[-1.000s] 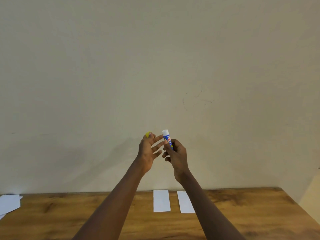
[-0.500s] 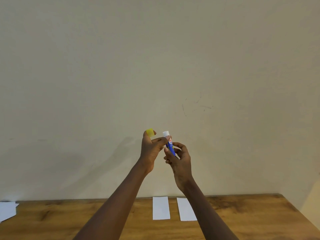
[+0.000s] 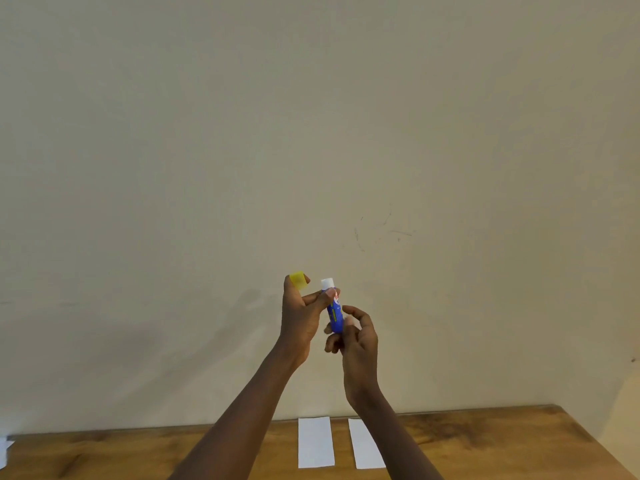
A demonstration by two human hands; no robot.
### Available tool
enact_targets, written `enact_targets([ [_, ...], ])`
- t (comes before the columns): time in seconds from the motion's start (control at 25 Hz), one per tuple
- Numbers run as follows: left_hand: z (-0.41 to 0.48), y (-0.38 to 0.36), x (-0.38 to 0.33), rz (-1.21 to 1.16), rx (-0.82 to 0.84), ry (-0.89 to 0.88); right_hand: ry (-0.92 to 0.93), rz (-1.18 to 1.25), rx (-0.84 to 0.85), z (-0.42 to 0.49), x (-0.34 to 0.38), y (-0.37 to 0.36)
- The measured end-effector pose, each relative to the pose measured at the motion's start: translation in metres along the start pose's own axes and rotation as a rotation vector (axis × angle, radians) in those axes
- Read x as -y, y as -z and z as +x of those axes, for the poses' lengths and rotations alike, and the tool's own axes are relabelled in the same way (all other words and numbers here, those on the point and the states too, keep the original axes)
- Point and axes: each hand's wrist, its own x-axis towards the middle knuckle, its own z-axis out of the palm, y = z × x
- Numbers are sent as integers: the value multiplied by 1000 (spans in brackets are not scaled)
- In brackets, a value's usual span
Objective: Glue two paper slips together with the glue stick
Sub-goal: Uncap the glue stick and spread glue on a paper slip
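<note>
**Desk:** Where is the glue stick (image 3: 334,315) sitting?

**Photographer:** It is being held upright in the air, over the far edge of the worktop (image 3: 485,441), against the bare wall (image 3: 311,133). The right hand (image 3: 358,344) is curling its fingers (image 3: 358,315) round the base of the blue barrel. The left hand (image 3: 300,320) is pinching the yellow cap (image 3: 298,279) up top, while its lower fingers (image 3: 317,297) are touching the barrel just under the white tip.

**Desk:** And the paper?

**Photographer:** The left slip (image 3: 316,441) and the right slip (image 3: 362,452) are lying flat, side by side but apart, at the middle of the worktop's far edge. Neither is being touched. More white paper (image 3: 5,448) is peeking in at the left edge.

**Desk:** How is it all going to handle?

**Photographer:** The stick is looking light, rigid and smooth, so a wrap round the barrel's middle, clear of the tacky tip, is probably serving best. The slips are looking thin and floppy. They are likely to be sliding or creasing under a glue stroke unless flat fingertips are pinning one end. The cap is small and easily dropped.
</note>
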Motion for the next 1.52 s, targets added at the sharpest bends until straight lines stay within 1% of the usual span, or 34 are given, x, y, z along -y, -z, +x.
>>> enact_targets([
  [0.12,-5,-2,2,-168,104,24,-134,115,-53,1,4,1],
  [0.16,-4,-3,3,-170,96,12,-162,150,-44,1,5,2],
  [0.24,-2,-3,1,-134,43,-19,-155,187,-18,0,5,5],
  [0.32,0,-3,-2,-127,6,-40,-91,137,-18,-1,4,6],
  [0.44,-1,-2,0,-100,1,-40,15,-31,-10,-4,-1,3],
  [0.52,-2,-2,2,-72,25,-40,-19,-52,2,-8,-4,0],
  [0.64,-2,1,3,-64,59,-38,-150,-1,44,-11,-5,1],
  [0.68,-1,3,4,-64,53,-38,-167,5,54,-11,-5,1],
  [0.72,-1,5,5,-57,41,-39,-158,1,56,-11,-4,0],
  [0.84,-3,9,7,-48,26,-42,-27,-122,18,-8,-4,0],
  [0.88,-4,9,7,-50,25,-40,-10,-152,23,-7,-5,0],
  [0.96,-5,8,8,-45,25,-31,-73,-136,62,-8,-6,-1],
  [1.08,-6,11,10,-88,29,-3,-387,111,113,-8,-3,1],
  [1.12,-6,12,11,-104,29,4,-452,174,111,-7,-2,3],
  [1.16,-6,13,11,-103,25,4,-461,183,106,-6,-2,3],
  [1.28,-4,15,8,-45,-14,-25,-282,24,65,-5,-4,-3],
  [1.36,-2,14,6,-5,-15,-47,-220,-59,64,-7,-5,-6],
  [1.4,-3,14,7,3,2,-54,-247,-47,74,-7,-5,-6],
  [1.52,-5,14,9,-23,27,-50,-443,116,97,-7,0,-4],
])
